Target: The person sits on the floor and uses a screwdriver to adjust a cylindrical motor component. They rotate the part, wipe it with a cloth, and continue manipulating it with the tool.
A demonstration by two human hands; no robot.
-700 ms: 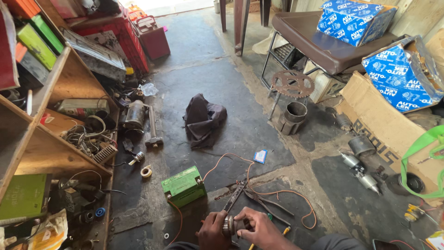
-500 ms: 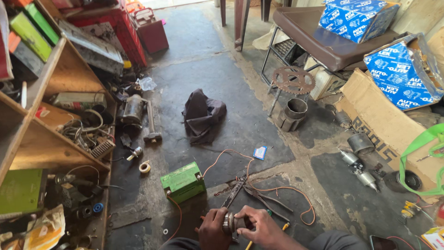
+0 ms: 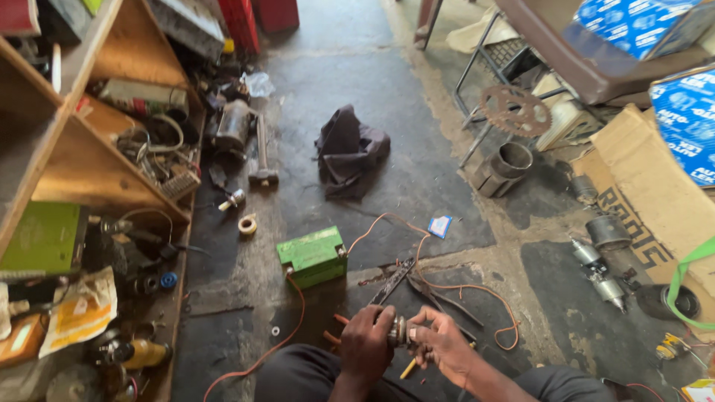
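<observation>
While gripped between both hands at the near edge of the scene, just above the dark-trousered lap, small round metal part (image 3: 398,333) sitting in the middle, touching fingers on either side. Left hand (image 3: 366,344) wrapped around its left end, fingers curled shut over it and hiding most of that side. Right hand (image 3: 441,344) closed on the right end, thumb and fingertips (image 3: 414,321) pinching narrowly at the rim, only a sliver of metal showing between the two hands. Exact shape of the part hard to tell, mostly covered.

Just beyond the hands on the dark floor, black-handled pliers (image 3: 395,279) lying slantwise, near a loop of orange wire (image 3: 477,294) running off to the right and back toward a green battery (image 3: 312,255). Battery a little to the left and farther out, well apart from the hands. Small blue-and-white packet (image 3: 440,225) beyond the wire. Yellow-tipped tool (image 3: 407,368) poking out just beneath the right hand, near the lap.

Farther off at centre, crumpled dark cloth (image 3: 348,149). To the far right, rusty sprocket (image 3: 515,110) leaning by a metal chair frame, grey metal cylinder (image 3: 514,159) below it, flattened cardboard (image 3: 655,193) alongside. On the left, wooden shelving (image 3: 89,164) crowded with wires and parts, roll of tape (image 3: 247,224) on the floor beside it.
</observation>
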